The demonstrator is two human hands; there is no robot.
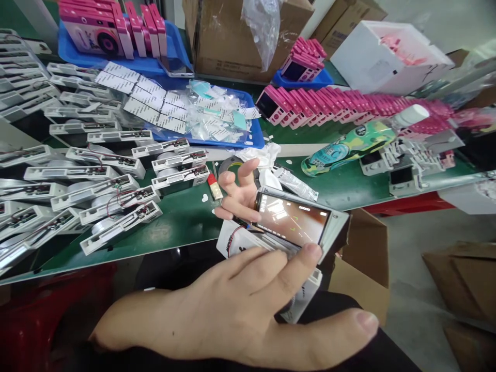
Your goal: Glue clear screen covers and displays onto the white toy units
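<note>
A small digital camera with its casing opened up is in front of me. Its lit screen [292, 219] shows a blurred brown picture, and a white shell part with wires [228, 238] sits beneath. My left hand [248, 305] reaches over it from the lower left, back up. Its index fingertip touches the screen's lower right edge; the other fingers are bent over the shell, and the thumb stretches away free. My right hand [240, 194] is at the screen's left edge, palm facing me. One finger rests along that edge and the others curl upward. The rest is hidden behind the camera.
White camera shells [120, 206] with wires fill the table's left. A blue tray [256, 137] holds label sheets and small bags. Pink cameras [310, 106] stand in a row behind a green patterned bottle [349, 147]. A red-capped small bottle [214, 187] lies nearby; an open carton [368, 248] is below right.
</note>
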